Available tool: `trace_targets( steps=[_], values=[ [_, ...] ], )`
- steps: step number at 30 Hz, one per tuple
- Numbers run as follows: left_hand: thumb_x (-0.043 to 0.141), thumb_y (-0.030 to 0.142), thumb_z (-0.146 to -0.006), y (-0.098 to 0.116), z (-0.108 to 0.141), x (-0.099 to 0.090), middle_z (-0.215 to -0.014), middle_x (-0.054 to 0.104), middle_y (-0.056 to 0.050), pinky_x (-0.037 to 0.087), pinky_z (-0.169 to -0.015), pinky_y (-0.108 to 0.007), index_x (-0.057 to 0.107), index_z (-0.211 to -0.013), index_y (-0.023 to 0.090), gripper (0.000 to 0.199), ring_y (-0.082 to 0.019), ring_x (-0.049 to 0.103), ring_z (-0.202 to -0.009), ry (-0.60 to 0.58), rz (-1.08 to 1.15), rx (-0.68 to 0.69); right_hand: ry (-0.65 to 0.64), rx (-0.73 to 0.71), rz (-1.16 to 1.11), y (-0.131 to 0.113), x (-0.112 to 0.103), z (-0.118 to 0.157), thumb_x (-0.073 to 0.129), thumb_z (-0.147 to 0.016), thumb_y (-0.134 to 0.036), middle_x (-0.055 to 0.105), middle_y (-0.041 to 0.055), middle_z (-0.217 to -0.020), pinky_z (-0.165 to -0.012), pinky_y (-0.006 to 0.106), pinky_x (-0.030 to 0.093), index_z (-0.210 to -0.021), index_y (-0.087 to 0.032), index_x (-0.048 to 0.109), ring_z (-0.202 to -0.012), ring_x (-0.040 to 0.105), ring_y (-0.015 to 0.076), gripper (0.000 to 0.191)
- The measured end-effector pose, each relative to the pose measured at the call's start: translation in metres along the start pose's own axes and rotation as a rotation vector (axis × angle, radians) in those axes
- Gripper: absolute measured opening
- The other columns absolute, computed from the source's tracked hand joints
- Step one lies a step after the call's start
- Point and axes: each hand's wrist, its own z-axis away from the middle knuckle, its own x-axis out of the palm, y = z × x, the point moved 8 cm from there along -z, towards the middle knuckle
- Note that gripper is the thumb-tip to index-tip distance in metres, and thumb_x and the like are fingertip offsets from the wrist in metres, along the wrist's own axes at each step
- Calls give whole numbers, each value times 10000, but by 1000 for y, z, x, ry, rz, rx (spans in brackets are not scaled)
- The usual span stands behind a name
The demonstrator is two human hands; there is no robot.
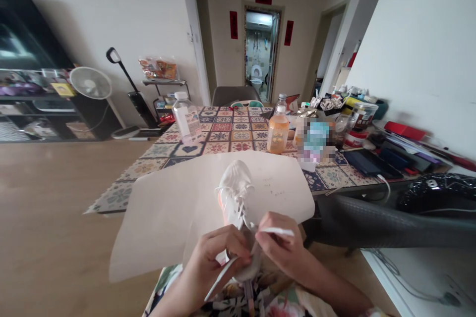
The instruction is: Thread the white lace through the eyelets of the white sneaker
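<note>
A doll-like figure [235, 181] with white, clay-like hair stands upright in front of me, with a bit of its peach-coloured side showing at the left. Thin white strands hang down the middle of its head. My left hand [221, 250] is closed at its lower left, pinching a long white strip [222, 277] that slants down toward my lap. On the other side, my right hand [280, 245] is closed close to the figure, with a thin white stick-like piece [275, 231] between thumb and fingers. Fingers hide much of the figure's lower part.
A large white paper sheet [159, 213] overhangs the near edge of the patterned table [217, 136]. A clear bottle [187, 121] and an orange drink bottle [277, 131] stand behind it. At the right lie a tablet [366, 163] and stacked papers; a dark chair [364, 220] is below.
</note>
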Motion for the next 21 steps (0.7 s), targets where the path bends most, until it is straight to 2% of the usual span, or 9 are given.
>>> trace_targets(
  steps=[3,5,7,9,11,13,15,17,21],
  values=[
    [661,80,-841,3,3,0,-753,686,-46,490,-632,-240,686,-828,205,129,-158,636,-680,-13,-52,20,49,53,-7,8,-3,2,630,-928,-316,551,-16,-650,-520,220,388,-749,-198,575,-563,495,120,221],
    [670,58,-827,6,2,-5,-762,700,-43,498,-642,-251,699,-891,223,179,-167,638,-686,36,-91,37,-28,19,-13,3,2,1,608,-940,-294,627,17,-765,-605,230,454,-886,-203,627,-673,570,144,107],
    [674,47,-821,11,2,-11,-765,706,-40,507,-642,-256,711,-934,242,229,-175,644,-688,96,-114,70,-127,-37,-14,-6,7,-2,572,-943,-242,664,55,-894,-739,265,503,-1001,-205,645,-827,621,176,100],
    [665,39,-823,15,3,-15,-768,701,-39,509,-635,-252,716,-936,247,242,-175,645,-691,126,-136,104,-177,-69,-14,-13,10,-4,567,-904,-182,662,73,-948,-794,282,514,-1008,-197,652,-889,632,188,135],
    [639,33,-836,14,4,-15,-778,692,-41,509,-651,-250,706,-918,238,231,-173,644,-710,103,-150,103,-175,-80,-27,-16,11,-6,565,-848,-132,650,67,-928,-764,271,520,-935,-197,650,-855,634,180,137],
    [608,42,-856,10,5,-14,-782,688,-42,508,-669,-249,684,-902,227,205,-170,643,-725,82,-138,69,-165,-81,-41,-15,12,-7,552,-825,-105,643,54,-912,-737,259,521,-893,-206,631,-823,632,170,145],
    [601,83,-873,5,5,-16,-753,680,-36,501,-651,-241,670,-853,216,151,-163,636,-694,114,-107,10,-144,-112,-17,-14,11,-6,560,-848,-111,641,48,-908,-734,256,518,-934,-216,608,-827,630,168,145],
    [634,160,-874,1,4,-19,-704,672,-27,490,-610,-227,670,-785,206,107,-152,622,-639,179,-53,-63,-114,-196,77,-16,10,-4,569,-895,-141,642,47,-916,-724,254,503,-1003,-228,588,-812,622,165,140],
    [743,326,-805,-11,2,-19,-639,681,-31,486,-562,-222,693,-699,185,183,-154,611,-591,252,133,-234,-115,-362,292,-25,12,2,532,-971,-227,657,56,-938,-654,283,447,-1090,-249,583,-730,590,171,131]
  ],
)
